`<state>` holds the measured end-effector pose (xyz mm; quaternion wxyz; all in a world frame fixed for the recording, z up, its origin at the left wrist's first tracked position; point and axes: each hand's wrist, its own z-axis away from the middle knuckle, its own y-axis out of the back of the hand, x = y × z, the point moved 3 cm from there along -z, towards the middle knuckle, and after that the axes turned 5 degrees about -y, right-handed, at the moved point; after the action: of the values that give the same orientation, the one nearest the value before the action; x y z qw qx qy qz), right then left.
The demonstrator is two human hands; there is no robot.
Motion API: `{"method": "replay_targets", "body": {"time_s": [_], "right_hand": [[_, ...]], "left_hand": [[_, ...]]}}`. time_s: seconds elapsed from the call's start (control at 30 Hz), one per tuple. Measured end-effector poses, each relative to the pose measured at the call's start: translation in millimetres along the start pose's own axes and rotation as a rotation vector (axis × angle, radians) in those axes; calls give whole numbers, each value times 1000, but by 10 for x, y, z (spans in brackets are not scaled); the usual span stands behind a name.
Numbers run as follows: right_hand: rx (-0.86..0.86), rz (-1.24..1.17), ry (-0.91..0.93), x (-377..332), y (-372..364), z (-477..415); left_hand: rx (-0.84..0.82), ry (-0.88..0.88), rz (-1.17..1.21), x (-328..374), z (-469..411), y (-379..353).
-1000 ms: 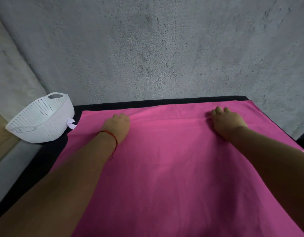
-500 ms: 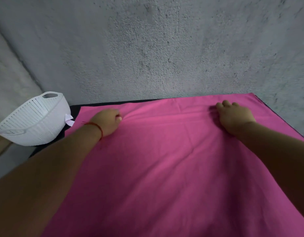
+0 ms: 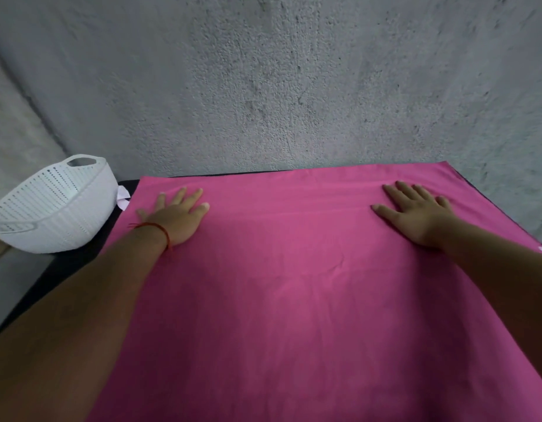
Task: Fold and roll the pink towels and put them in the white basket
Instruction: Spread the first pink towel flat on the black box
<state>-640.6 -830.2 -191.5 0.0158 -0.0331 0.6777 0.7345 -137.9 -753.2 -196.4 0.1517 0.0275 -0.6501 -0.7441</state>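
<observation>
A large pink towel (image 3: 294, 284) lies spread flat over the dark table, its far edge close to the wall. My left hand (image 3: 175, 216) presses flat on the towel near its far left corner, fingers straight and spread. My right hand (image 3: 415, 211) lies flat on the towel near the far right corner, fingers also straight. A white perforated basket (image 3: 50, 208) with handles stands on the table's left end, just left of the towel, with nothing visible inside it.
A rough grey wall (image 3: 278, 86) rises right behind the table. The dark table top (image 3: 65, 269) shows along the left side, beside the basket. A small white tag (image 3: 122, 196) sticks out between basket and towel.
Both hands went from curled at the towel's far edge to flat with fingers spread. The towel's far edge has shifted toward the wall and the cloth lies smoother.
</observation>
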Motion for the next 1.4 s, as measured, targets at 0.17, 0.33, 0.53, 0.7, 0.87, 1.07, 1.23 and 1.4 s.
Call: {"method": "replay_targets", "body": {"time_s": [0.17, 0.33, 0.53, 0.7, 0.87, 1.07, 1.23, 1.4], "right_hand": [[13, -2, -10, -26, -6, -149], [18, 59, -25, -88, 42, -109], [-51, -45, 72, -644, 251, 676], [-82, -42, 220, -591, -42, 1676], [15, -24, 124, 477, -232, 2570], [35, -62, -176, 1455, -272, 3327], [-10, -76, -245, 1551, -272, 3904], [-18, -91, -202, 1449, -393, 4516]], "left_hand": [[15, -9, 7, -23, -222, 1], [84, 84, -44, -36, -261, 68], [150, -137, 70, 1075, 796, 50], [41, -240, -68, 908, 2203, -448], [162, -61, -29, -429, 2973, -532], [165, 167, 47, -1070, 3568, -551], [151, 183, 40, -771, 4204, -521], [186, 82, 22, -571, 4961, -809]]}}
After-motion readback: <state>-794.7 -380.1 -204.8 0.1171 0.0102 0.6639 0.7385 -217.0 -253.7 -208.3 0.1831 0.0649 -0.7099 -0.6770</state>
